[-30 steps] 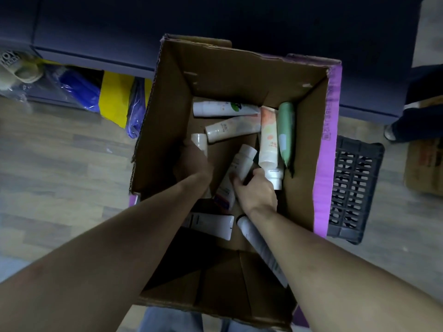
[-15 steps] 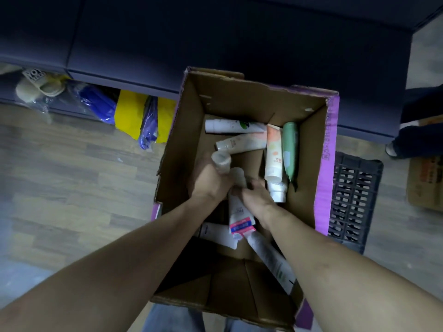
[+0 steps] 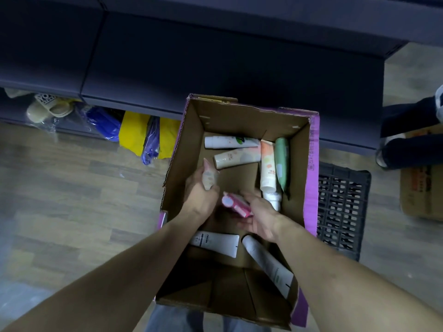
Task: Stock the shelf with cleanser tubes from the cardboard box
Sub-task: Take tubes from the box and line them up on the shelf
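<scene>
Both my hands are down inside the cardboard box, which sits open on the wood floor right in front of the dark shelf unit. Left hand has its fingers wrapped round a pale tube w/ a peach pattern, crimped end pointing up and away from me. Right hand is curled round a pink tube, round white cap end facing the left hand; the two hands are just beside each other, mid-box. Can't tell exactly how the right thumb lies, it's hidden under the tube.

Loose tubes on the box bottom: a white tube w/ green leaf along the far wall, a cream tube angled just below it, an orange-white tube and a green tube side by side along the right wall, caps toward me. A white cap shows just beside the right hand. Nearer me, under the forearms, a white tube w/ dark lettering and a long white tube leaning toward the near right corner.

Outside: black plastic crate touching or v. close to the box's right side, another cardboard carton far right, yellow and blue bags and a beige slipper tucked under the shelf unit at left.
</scene>
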Demonstrator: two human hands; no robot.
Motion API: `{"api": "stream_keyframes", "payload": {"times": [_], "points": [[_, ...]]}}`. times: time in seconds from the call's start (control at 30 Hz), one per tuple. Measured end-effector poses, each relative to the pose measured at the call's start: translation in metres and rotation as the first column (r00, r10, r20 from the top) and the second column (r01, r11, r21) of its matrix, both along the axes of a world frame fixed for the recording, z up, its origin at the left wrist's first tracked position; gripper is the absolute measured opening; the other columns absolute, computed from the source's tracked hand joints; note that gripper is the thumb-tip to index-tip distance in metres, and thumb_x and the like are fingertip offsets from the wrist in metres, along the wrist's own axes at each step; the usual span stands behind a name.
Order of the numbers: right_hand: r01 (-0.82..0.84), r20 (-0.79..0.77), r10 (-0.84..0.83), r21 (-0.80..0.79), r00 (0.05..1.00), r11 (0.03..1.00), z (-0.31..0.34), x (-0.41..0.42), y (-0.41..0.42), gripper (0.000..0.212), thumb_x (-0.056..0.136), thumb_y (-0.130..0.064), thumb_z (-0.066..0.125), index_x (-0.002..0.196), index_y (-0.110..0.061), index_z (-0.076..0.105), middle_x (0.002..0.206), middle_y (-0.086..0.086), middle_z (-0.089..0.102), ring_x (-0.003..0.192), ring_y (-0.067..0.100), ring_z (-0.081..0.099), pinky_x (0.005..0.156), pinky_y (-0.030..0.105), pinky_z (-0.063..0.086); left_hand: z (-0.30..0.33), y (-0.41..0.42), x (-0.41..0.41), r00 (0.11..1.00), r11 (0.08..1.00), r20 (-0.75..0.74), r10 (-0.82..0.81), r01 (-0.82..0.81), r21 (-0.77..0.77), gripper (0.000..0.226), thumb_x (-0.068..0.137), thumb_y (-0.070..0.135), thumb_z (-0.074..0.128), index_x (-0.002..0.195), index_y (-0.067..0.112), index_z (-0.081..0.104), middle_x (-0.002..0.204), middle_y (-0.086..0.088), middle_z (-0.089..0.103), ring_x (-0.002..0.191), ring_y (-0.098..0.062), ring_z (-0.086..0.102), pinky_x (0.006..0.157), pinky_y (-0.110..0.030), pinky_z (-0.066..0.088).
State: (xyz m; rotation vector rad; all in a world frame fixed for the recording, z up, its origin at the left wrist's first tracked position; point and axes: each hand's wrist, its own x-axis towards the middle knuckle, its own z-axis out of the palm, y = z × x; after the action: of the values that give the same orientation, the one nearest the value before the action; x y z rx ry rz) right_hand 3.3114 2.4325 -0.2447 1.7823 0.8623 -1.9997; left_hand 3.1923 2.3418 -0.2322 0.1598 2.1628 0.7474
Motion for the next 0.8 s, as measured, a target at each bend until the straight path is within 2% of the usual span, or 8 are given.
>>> {"api": "stream_keyframes", "payload": {"times": [0.1,0.17,0.23,0.3,0.43,0.57,0.67,0.8], "points": [[0.247,-0.01,-0.248,-0.08,0.969,0.966,-0.004,0.0,-0.005,0.045,0.106,-0.033,0.029,0.131,-0.004,0.052,0.1,0.024,0.07,0.082,0.033,0.069,0.078,0.036,0.059,-0.002,-0.001,0.005,0.984,0.986,0.126,0.124,-0.108,-0.126,0.037,0.088,0.029,0.061,0.123,0.021,0.05,0.11,-0.007,0.066,0.096,-0.027,0.064,0.08,-0.027,0.048],[0.316,0.024,-0.316,-0.034,0.949,0.948,-0.013,0.0,-0.009,0.04,0.103,-0.022,0.032,0.126,0.003,0.054,0.097,0.021,0.072,0.085,0.032,0.071,0.084,0.037,0.058,-0.007,-0.002,0.007,0.97,0.978,0.192,0.148,-0.115,-0.174,0.042,0.086,0.021,0.066,0.124,0.015,0.052,0.11,-0.009,0.065,0.095,-0.027,0.063,0.079,-0.028,0.048],[0.229,0.103,-0.237,0.08,0.966,0.97,-0.021,0.002,-0.012,0.027,0.097,-0.007,0.042,0.113,0.007,0.058,0.084,0.018,0.073,0.072,0.027,0.072,0.059,0.029,0.061,-0.01,-0.003,0.011,0.956,0.971,0.253,0.151,-0.094,-0.222,0.042,0.085,0.019,0.068,0.122,0.013,0.05,0.106,-0.008,0.061,0.093,-0.026,0.06,0.077,-0.028,0.045],[-0.02,0.254,-0.028,0.186,0.967,0.982,-0.034,0.01,-0.013,0.019,0.092,-0.014,0.058,0.097,0.002,0.066,0.07,0.011,0.072,0.054,0.021,0.068,0.043,0.023,0.052,-0.018,-0.007,0.012,0.935,0.959,0.302,0.185,-0.105,-0.263,0.039,0.085,0.018,0.068,0.119,0.013,0.049,0.105,-0.008,0.059,0.094,-0.025,0.059,0.077,-0.028,0.045],[-0.516,0.554,0.314,0.255,0.771,0.818,-0.046,0.017,-0.014,0.053,0.073,-0.057,0.072,0.104,-0.015,0.062,0.092,0.005,0.069,0.076,0.024,0.062,0.067,0.028,0.047,-0.033,-0.017,0.017,0.912,0.938,0.316,0.26,-0.162,-0.305,0.048,0.081,0.02,0.07,0.124,0.01,0.052,0.113,-0.012,0.063,0.101,-0.029,0.063,0.081,-0.031,0.052],[-0.606,0.549,0.4,0.264,0.734,0.75,-0.054,0.013,-0.027,0.068,0.073,-0.05,0.075,0.123,-0.015,0.045,0.126,0.009,0.049,0.114,0.031,0.055,0.083,0.033,0.047,-0.037,-0.023,0.02,0.942,0.944,0.263,0.208,-0.123,-0.305,0.055,0.078,0.016,0.076,0.126,0.008,0.05,0.111,-0.009,0.061,0.099,-0.024,0.061,0.069,-0.025,0.045],[-0.595,0.509,0.399,0.312,0.763,0.74,-0.057,0.013,-0.031,0.056,0.074,-0.028,0.074,0.116,-0.015,0.04,0.115,0.009,0.055,0.102,0.028,0.06,0.076,0.032,0.051,-0.037,-0.024,0.019,0.964,0.942,0.198,0.177,-0.107,-0.319,0.066,0.075,0.018,0.081,0.126,0.002,0.042,0.124,-0.014,0.057,0.113,-0.028,0.058,0.079,-0.029,0.047],[-0.531,0.414,0.375,0.375,0.83,0.76,-0.05,0.012,-0.031,0.046,0.065,-0.038,0.078,0.102,-0.024,0.055,0.089,-0.003,0.066,0.08,0.019,0.065,0.066,0.026,0.053,-0.033,-0.019,0.019,0.974,0.932,0.192,0.123,-0.047,-0.358,0.061,0.074,0.032,0.081,0.121,0.001,0.058,0.124,-0.012,0.061,0.114,-0.025,0.06,0.083,-0.029,0.049]]}}
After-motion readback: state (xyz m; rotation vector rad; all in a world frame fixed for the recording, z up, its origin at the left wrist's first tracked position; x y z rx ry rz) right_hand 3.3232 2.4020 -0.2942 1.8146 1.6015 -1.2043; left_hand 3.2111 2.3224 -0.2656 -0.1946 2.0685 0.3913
